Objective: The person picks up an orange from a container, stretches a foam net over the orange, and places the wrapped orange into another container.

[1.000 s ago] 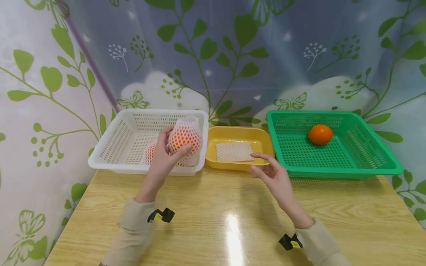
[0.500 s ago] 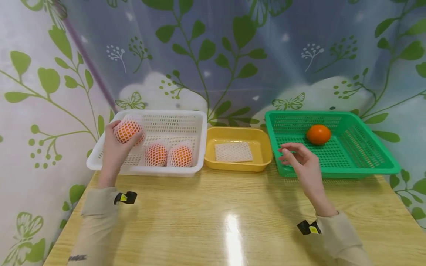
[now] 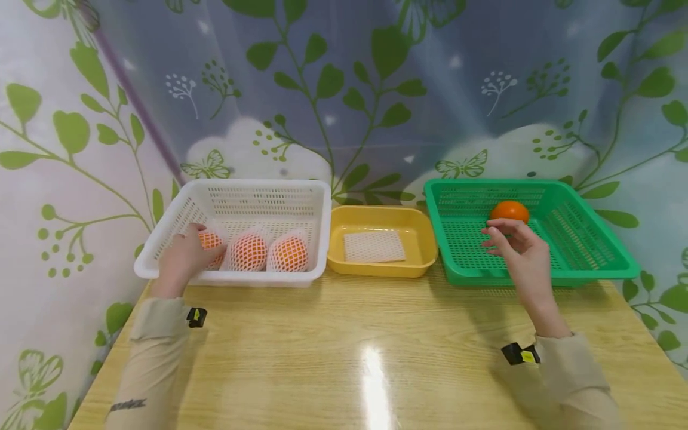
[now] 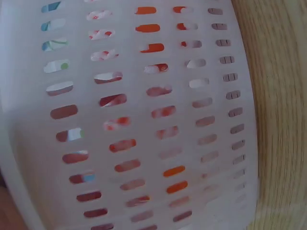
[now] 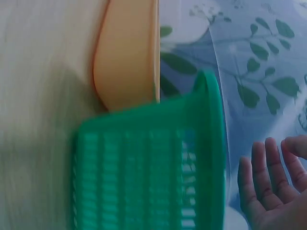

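In the head view my left hand (image 3: 185, 255) reaches into the white basket (image 3: 279, 277), holding an orange fruit in a foam net (image 3: 212, 243) low at the left end. Two more netted orange fruits (image 3: 249, 251) sit in a row beside it. The white basket's slotted wall (image 4: 134, 86) fills the left wrist view and hides that hand's fingers. My right hand (image 3: 525, 258) hovers over the green basket (image 3: 607, 242), fingers loosely bent and holding nothing. Just beyond its fingertips lies a bare orange fruit (image 3: 509, 211). The right wrist view shows the same right hand (image 5: 276, 191) beyond the green rim.
Between the baskets stands a yellow tray (image 3: 383, 270) with a flat white foam net (image 3: 374, 246) in it. All three containers line the back of the wooden table (image 3: 301, 346). A patterned curtain (image 3: 371, 89) hangs close behind them.
My left hand has carried the netted fruit from the white basket's right side to its left end and lowered it. My right hand has moved right, from the yellow tray to over the green basket.
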Demonstrator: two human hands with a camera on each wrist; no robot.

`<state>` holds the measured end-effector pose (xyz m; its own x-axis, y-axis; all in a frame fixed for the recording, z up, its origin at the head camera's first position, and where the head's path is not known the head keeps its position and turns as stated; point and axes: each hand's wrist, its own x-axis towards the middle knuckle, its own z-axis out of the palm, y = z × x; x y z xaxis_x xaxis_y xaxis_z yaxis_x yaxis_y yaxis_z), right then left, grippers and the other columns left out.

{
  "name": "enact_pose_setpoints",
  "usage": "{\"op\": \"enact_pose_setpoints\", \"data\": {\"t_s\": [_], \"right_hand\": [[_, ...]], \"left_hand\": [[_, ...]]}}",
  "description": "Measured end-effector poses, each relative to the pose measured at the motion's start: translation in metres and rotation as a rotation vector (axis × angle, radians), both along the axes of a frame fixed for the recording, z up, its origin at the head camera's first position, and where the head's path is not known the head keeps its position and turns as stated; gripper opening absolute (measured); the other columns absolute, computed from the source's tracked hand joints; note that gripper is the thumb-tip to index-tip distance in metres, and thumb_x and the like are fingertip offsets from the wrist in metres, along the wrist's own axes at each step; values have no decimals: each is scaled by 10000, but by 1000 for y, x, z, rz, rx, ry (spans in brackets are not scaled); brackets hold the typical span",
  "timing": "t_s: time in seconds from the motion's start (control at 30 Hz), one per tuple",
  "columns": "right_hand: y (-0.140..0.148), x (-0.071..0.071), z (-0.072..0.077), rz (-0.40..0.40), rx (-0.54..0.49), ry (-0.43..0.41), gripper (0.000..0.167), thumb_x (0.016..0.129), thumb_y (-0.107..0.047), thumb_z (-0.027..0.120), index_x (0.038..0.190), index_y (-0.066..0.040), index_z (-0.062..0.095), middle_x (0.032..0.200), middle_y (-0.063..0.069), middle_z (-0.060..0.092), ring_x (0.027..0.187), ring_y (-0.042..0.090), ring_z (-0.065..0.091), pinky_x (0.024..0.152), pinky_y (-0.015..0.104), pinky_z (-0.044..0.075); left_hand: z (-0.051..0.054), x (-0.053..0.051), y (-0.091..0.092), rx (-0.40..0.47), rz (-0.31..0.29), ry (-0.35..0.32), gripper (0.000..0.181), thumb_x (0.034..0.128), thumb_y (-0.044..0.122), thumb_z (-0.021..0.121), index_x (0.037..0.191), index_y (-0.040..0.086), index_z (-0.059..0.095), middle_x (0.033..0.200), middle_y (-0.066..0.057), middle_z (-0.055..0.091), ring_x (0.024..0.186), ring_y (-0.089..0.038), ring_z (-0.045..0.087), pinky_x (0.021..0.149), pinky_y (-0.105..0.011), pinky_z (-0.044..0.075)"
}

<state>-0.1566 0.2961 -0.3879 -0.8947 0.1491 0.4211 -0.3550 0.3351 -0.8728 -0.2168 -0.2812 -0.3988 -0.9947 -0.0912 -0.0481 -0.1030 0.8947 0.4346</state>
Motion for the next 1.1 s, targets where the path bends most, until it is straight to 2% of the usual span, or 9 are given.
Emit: {"op": "enact_pose_setpoints", "data": {"t_s": [0.1,0.2,0.33,0.47,0.53,0.6,0.7,0.83,1.1], "right_hand": [[14,-4,4,2,-71,13,209,995,-83,643,1191,-18,677,1028,-86,739,816,72,698,715,152,566],[27,-9,9,0,-102,2,209,991,-86,649,1189,-29,683,1023,-79,738,791,44,692,705,144,565],[44,-15,13,-75,17,-57,231,1001,-157,648,1219,-85,679,1039,-173,698,793,-18,674,692,112,548],[61,-22,15,-161,212,-115,261,1012,-242,638,1248,-136,668,1050,-246,623,812,-85,618,664,82,519],[69,-27,15,-205,330,-150,323,1022,-300,616,1283,-114,655,1088,-164,639,846,-68,581,642,90,493],[76,-32,15,-233,449,-186,396,1032,-335,589,1323,-69,625,1155,-25,668,914,57,614,640,152,484],[85,-44,10,-231,598,-231,433,1044,-316,567,1360,-21,579,1280,216,624,1029,319,626,712,362,519],[92,-60,0,-181,715,-273,435,1038,-210,585,1379,51,520,1318,336,526,1114,505,551,800,625,468],[96,-81,-11,-140,824,-393,586,1032,-202,583,1474,108,355,1430,441,309,1238,600,364,952,738,364]], "left_hand": [[3,-3,-1,-49,-68,-94,782,1013,491,527,1444,-127,315,1201,-455,528,1000,-552,602,717,-553,523],[2,-2,-2,-56,-72,-111,787,1036,509,463,1459,-136,306,1285,-471,476,1099,-585,556,779,-605,521],[0,-2,-1,-54,-50,-90,752,1066,493,378,1496,-118,299,1412,-471,354,1257,-619,410,941,-701,438],[-2,-4,3,-37,-10,-13,706,1086,455,334,1493,-122,324,1428,-454,351,1277,-621,382,1006,-723,381],[-2,-3,5,-24,24,39,676,1087,433,364,1477,-119,359,1401,-440,397,1246,-608,424,983,-707,412],[-2,-3,7,-5,56,84,636,1082,398,408,1457,-116,392,1371,-428,429,1215,-596,454,958,-695,434],[-1,-1,9,17,92,156,568,1068,336,468,1419,-110,449,1308,-409,482,1149,-571,506,905,-671,467],[3,3,11,53,111,256,498,1051,287,503,1380,-87,511,1243,-380,531,1064,-540,546,851,-647,473],[15,12,28,85,79,454,389,1041,254,547,1308,-19,615,1171,-302,611,994,-473,575,780,-585,469]]}}
